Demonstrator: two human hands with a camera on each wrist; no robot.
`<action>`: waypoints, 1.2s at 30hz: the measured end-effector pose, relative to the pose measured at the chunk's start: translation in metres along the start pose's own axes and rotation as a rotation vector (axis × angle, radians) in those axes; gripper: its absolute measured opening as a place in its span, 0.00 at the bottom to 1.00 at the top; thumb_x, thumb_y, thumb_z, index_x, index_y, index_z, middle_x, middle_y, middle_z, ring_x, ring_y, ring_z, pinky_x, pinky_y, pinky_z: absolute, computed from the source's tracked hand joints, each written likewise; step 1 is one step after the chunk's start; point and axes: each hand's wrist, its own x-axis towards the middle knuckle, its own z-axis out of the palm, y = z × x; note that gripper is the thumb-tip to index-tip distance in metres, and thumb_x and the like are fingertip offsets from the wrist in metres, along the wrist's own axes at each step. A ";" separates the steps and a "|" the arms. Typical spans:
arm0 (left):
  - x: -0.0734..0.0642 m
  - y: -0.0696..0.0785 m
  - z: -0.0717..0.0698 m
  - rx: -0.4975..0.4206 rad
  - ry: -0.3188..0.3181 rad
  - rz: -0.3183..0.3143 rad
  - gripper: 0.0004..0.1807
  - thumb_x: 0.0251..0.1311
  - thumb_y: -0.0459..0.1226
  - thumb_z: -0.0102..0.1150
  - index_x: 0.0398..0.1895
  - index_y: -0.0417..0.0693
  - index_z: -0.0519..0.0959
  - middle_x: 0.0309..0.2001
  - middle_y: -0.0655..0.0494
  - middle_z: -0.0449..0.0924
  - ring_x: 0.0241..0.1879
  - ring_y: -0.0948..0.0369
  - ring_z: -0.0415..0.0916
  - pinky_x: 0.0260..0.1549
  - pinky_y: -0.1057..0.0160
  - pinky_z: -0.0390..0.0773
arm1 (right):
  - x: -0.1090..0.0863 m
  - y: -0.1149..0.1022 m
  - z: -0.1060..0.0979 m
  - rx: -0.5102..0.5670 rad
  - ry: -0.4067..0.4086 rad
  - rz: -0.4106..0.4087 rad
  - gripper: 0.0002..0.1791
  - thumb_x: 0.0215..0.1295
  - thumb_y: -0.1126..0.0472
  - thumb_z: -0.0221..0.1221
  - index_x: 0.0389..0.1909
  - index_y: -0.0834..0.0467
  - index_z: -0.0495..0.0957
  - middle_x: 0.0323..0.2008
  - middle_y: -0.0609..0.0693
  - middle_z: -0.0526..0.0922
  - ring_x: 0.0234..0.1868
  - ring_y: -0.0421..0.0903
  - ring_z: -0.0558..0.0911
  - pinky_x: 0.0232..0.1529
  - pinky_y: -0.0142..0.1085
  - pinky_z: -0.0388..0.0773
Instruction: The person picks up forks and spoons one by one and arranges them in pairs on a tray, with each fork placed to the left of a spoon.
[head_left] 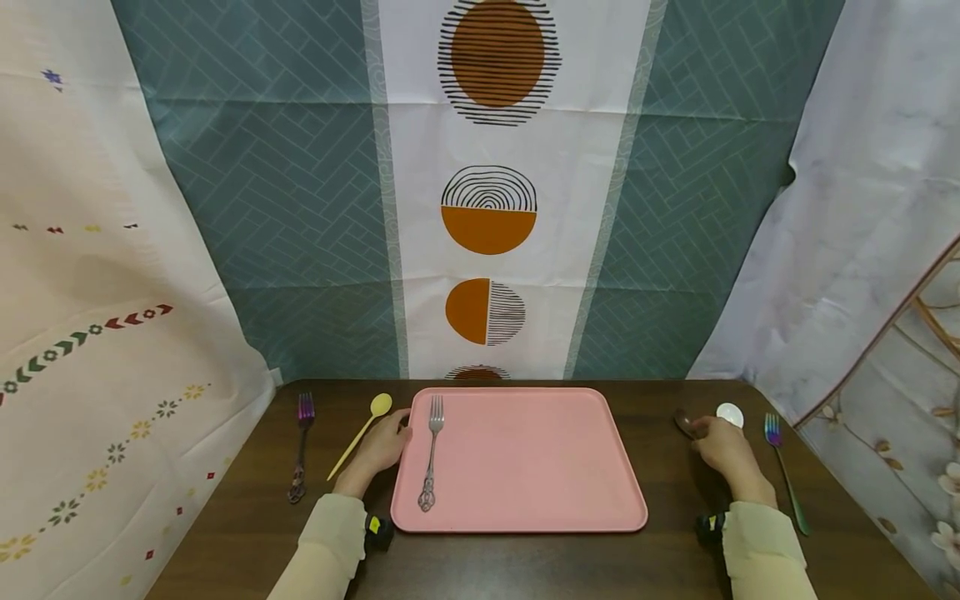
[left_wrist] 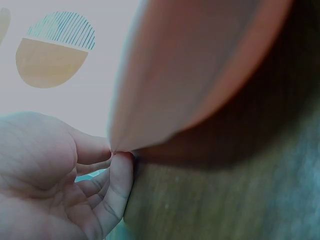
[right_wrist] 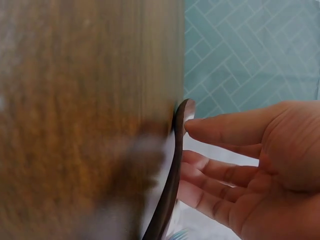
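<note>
A pink tray lies on the table with a silver fork on its left side. At the tray's left edge, my left hand pinches the rim between thumb and fingertips, as the left wrist view shows. Off to the right, my right hand is at a dark brown spoon. In the right wrist view the thumb touches near the spoon's bowl, and the loosely bent fingers lie beside its stem. My hand hides the spoon's handle in the head view.
Left of the tray lie a yellow spoon and a purple-tined fork. Beyond my right hand are a round white piece, partly hidden, and a rainbow-coloured fork. Patterned cloths hang behind and beside the dark wooden table.
</note>
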 end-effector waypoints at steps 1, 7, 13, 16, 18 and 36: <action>0.000 0.000 0.000 0.000 0.000 -0.002 0.24 0.78 0.33 0.45 0.72 0.30 0.68 0.58 0.35 0.80 0.51 0.46 0.80 0.55 0.41 0.78 | 0.000 0.000 0.000 -0.002 -0.002 0.002 0.19 0.57 0.68 0.63 0.48 0.75 0.79 0.49 0.77 0.80 0.52 0.80 0.77 0.52 0.68 0.73; 0.001 0.000 0.001 0.003 0.004 0.003 0.25 0.78 0.33 0.45 0.72 0.30 0.68 0.57 0.35 0.80 0.51 0.45 0.81 0.56 0.40 0.77 | 0.000 0.001 0.003 -0.015 -0.014 0.008 0.20 0.55 0.69 0.62 0.49 0.74 0.78 0.49 0.79 0.79 0.51 0.80 0.77 0.50 0.68 0.74; 0.001 0.000 0.000 0.006 0.003 0.004 0.24 0.78 0.33 0.46 0.72 0.30 0.68 0.58 0.35 0.79 0.51 0.45 0.81 0.55 0.40 0.78 | 0.000 0.003 0.006 -0.013 -0.008 0.002 0.20 0.53 0.71 0.57 0.49 0.73 0.79 0.49 0.79 0.79 0.47 0.78 0.79 0.48 0.68 0.74; 0.001 -0.001 -0.001 0.004 0.003 0.003 0.24 0.78 0.33 0.46 0.72 0.30 0.68 0.59 0.35 0.79 0.51 0.45 0.80 0.56 0.40 0.77 | 0.000 0.004 0.006 -0.016 0.003 -0.009 0.20 0.53 0.72 0.55 0.48 0.73 0.79 0.47 0.80 0.79 0.46 0.77 0.79 0.47 0.68 0.75; 0.001 0.000 -0.001 0.005 0.002 0.004 0.24 0.78 0.33 0.45 0.72 0.30 0.68 0.59 0.35 0.79 0.51 0.46 0.80 0.55 0.40 0.78 | 0.000 0.004 0.006 -0.015 0.010 -0.012 0.20 0.53 0.73 0.53 0.48 0.73 0.79 0.47 0.80 0.79 0.45 0.78 0.79 0.47 0.68 0.75; -0.001 0.000 0.000 -0.004 0.006 0.006 0.24 0.78 0.34 0.46 0.72 0.30 0.69 0.55 0.37 0.81 0.48 0.48 0.81 0.53 0.42 0.79 | -0.002 0.006 0.006 0.006 0.033 -0.007 0.20 0.53 0.74 0.51 0.47 0.74 0.79 0.46 0.80 0.79 0.43 0.77 0.79 0.45 0.68 0.74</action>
